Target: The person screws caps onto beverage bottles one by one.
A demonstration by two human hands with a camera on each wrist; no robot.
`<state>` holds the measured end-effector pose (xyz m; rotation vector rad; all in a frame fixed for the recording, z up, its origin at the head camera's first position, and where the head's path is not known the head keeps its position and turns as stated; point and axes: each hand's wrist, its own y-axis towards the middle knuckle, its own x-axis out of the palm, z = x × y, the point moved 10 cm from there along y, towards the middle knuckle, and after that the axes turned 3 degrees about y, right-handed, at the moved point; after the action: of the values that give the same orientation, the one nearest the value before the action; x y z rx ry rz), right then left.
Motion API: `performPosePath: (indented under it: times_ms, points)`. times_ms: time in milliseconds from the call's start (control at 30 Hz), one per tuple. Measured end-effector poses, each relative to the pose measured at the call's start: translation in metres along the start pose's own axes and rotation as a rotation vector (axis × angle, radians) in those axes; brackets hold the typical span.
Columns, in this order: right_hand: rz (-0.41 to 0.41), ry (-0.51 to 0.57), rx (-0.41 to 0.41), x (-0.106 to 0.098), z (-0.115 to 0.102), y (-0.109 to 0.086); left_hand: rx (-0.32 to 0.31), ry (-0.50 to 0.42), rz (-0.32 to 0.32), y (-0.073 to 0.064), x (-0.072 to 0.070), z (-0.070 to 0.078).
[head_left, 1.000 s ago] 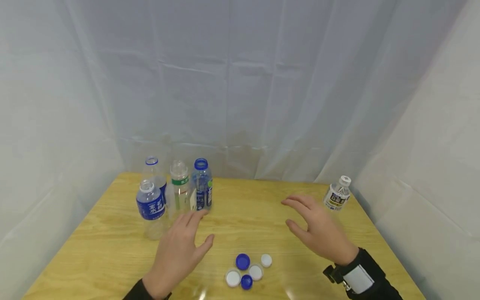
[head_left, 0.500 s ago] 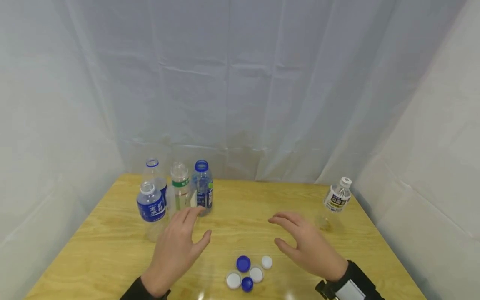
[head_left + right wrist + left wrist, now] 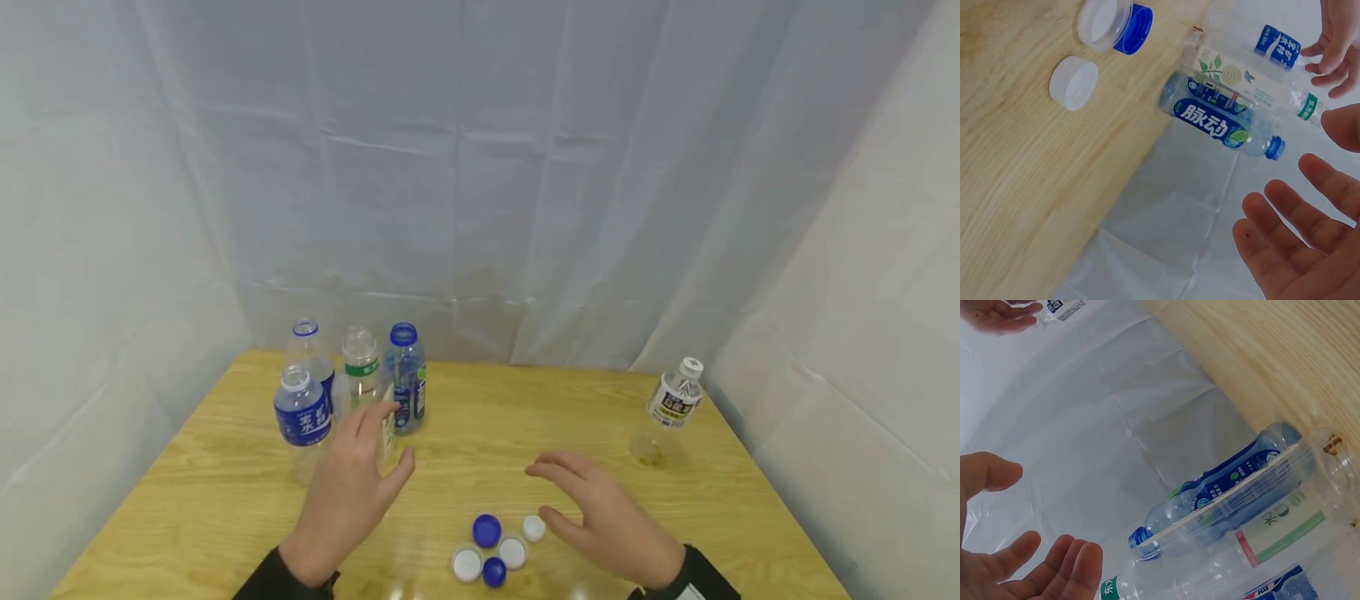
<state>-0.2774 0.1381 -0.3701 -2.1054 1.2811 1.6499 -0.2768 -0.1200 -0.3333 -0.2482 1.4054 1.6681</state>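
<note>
My left hand [image 3: 345,492] hovers with relaxed fingers and holds nothing. In the head view it overlaps the lower part of a clear bottle with a green neck band [image 3: 362,371]. A blue-tinted bottle [image 3: 407,387] stands just beyond its fingertips. My right hand [image 3: 611,525], also empty and loosely extended, is over the table to the right of several loose bottle caps. Nearest to its thumb lies a small white cap [image 3: 534,528]. Beside that are a large blue cap [image 3: 487,531], a small blue cap [image 3: 494,572] and two more white caps [image 3: 513,552].
At the left stand a clear bottle with a blue label [image 3: 303,423] and, behind it, a bottle with a blue rim [image 3: 305,328]; both are uncapped. Far right, a white-capped bottle [image 3: 672,404] stands upright. White sheeting [image 3: 487,208] encloses the wooden table [image 3: 510,417].
My right hand has moved left and toward me, away from the white-capped bottle and closer to the caps. My left hand has shifted slightly left.
</note>
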Motion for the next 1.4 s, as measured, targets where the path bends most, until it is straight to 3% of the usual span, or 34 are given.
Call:
performPosePath:
  times_ms: [400,600,733,1167,1400]
  points:
    - [-0.007,0.012,-0.008,0.009,0.002,-0.007,0.055,-0.023,0.183,0.020,-0.019,-0.005]
    - [-0.056,0.049,0.048,0.015,0.006,-0.012,-0.012,-0.097,0.239,0.028,-0.022,-0.017]
    - [-0.067,0.063,0.056,0.017,0.006,-0.014,-0.067,-0.129,0.223,0.034,-0.017,-0.028]
    - [-0.091,0.087,0.065,0.020,0.008,-0.015,-0.282,-0.159,0.057,0.040,0.015,-0.066]
    - [-0.059,0.074,0.046,0.020,0.008,-0.018,-0.304,-0.115,0.059,0.039,0.020,-0.070]
